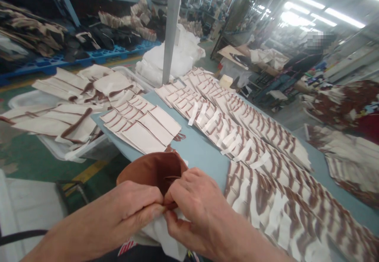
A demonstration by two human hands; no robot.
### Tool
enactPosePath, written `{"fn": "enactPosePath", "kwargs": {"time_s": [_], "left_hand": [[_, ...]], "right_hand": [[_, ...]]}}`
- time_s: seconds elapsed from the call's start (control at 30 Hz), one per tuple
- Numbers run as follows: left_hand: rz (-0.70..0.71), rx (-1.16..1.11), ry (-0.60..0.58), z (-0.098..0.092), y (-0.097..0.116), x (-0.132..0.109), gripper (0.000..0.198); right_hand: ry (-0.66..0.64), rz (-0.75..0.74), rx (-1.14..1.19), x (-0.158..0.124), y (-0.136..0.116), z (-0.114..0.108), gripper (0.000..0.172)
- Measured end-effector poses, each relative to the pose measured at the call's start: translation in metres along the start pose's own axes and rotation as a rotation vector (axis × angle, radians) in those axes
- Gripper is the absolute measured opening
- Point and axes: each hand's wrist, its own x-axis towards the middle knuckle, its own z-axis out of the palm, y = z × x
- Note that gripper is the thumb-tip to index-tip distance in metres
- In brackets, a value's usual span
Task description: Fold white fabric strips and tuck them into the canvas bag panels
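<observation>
Close in front of me is a brown-and-cream fabric piece (139,169). Its brown part curves open like a pouch, and pale cloth hangs below. My left hand (136,200) pinches the near edge between thumb and fingers. Right beside it, my right hand (192,202) is closed on the same edge, so both sets of fingertips meet there. What lies exactly between the fingertips is hidden. Just beyond, overlapping cream panels (148,121) with brown trim rest on the blue-grey table (195,147), some brown cords at their corner.
Long rows of cream panels (251,147) with brown edges and white strips cover the table's right side. A white bin (62,153) heaped with similar pieces stands left. A metal post (172,32) rises at the table's far edge. Another person (304,62) is at the back right.
</observation>
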Motion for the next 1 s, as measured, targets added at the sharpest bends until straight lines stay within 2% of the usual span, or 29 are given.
{"fn": "enactPosePath", "kwargs": {"time_s": [0.23,0.43,0.47,0.57,0.63,0.73,0.83,1.0], "left_hand": [[0.184,0.13,0.117,0.01,-0.012,-0.012,0.03],[0.214,0.204,0.194,0.015,-0.01,-0.012,0.026],[0.224,0.221,0.219,0.015,-0.009,-0.01,0.026],[0.223,0.293,0.302,0.015,-0.005,-0.005,0.025],[0.202,0.287,0.318,0.015,-0.004,-0.004,0.023],[0.155,0.209,0.266,0.014,-0.005,-0.005,0.022],[0.098,0.157,0.234,0.014,-0.013,-0.008,0.024],[0.099,0.08,0.25,0.017,-0.026,-0.008,0.028]], "right_hand": [[-0.012,-0.047,0.094,-0.004,0.007,0.003,0.011],[-0.133,-0.011,0.248,0.0,0.007,-0.01,0.006],[-0.166,-0.019,0.22,0.002,0.007,-0.012,0.009],[-0.242,-0.063,0.103,0.008,0.008,-0.012,0.036],[-0.213,-0.068,0.121,0.009,0.01,-0.007,0.047],[-0.158,-0.064,0.281,0.007,0.016,0.006,0.051],[-0.112,-0.077,0.357,0.0,0.021,0.018,0.046],[0.041,-0.138,0.162,-0.008,0.02,0.03,0.032]]}}
